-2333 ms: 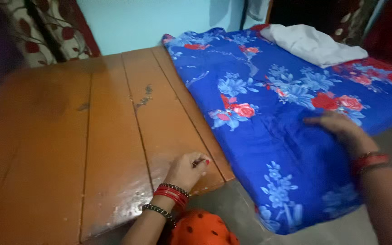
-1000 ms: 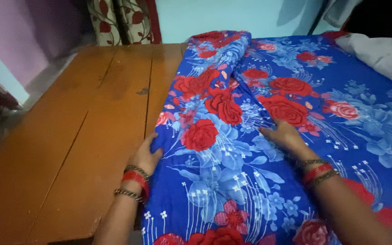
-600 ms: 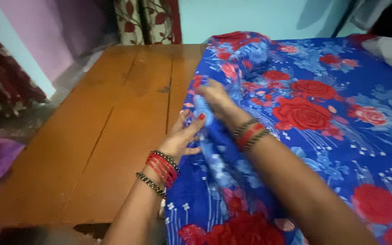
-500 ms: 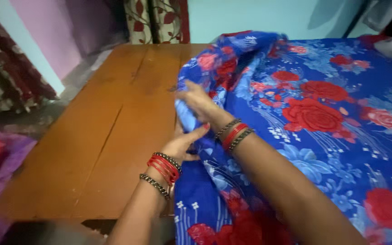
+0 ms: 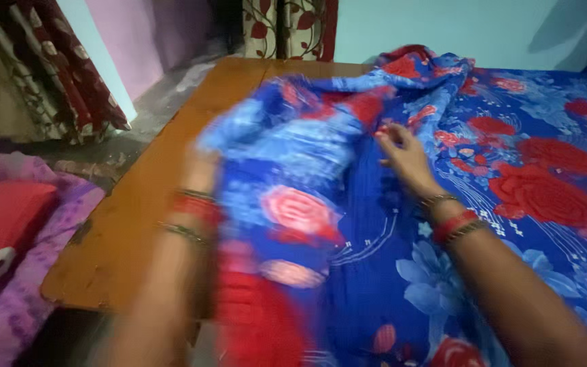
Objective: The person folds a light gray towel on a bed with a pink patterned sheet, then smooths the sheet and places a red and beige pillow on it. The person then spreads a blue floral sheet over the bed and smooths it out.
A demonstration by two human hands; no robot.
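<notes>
A blue bedsheet with red roses [image 5: 511, 177] lies over the right part of a wooden bed platform [image 5: 137, 204]. My left hand [image 5: 202, 170] is blurred and grips the sheet's edge, with the cloth lifted and spread leftward over the wood. My right hand [image 5: 402, 153] rests on the sheet near the middle, fingers pinching a fold. Both wrists wear red and beaded bangles.
A purple and red floral cloth with a red cushion [image 5: 1, 231] lies at the lower left, beside the platform. Floral curtains [image 5: 293, 27] hang at the back against a pale blue wall [image 5: 443, 27]. More patterned curtain [image 5: 49, 75] hangs at the far left.
My left hand has taken the sheet's edge and swept it left across the wood. My right hand came out from the crossed position and moved right onto the sheet. The view shifted left.
</notes>
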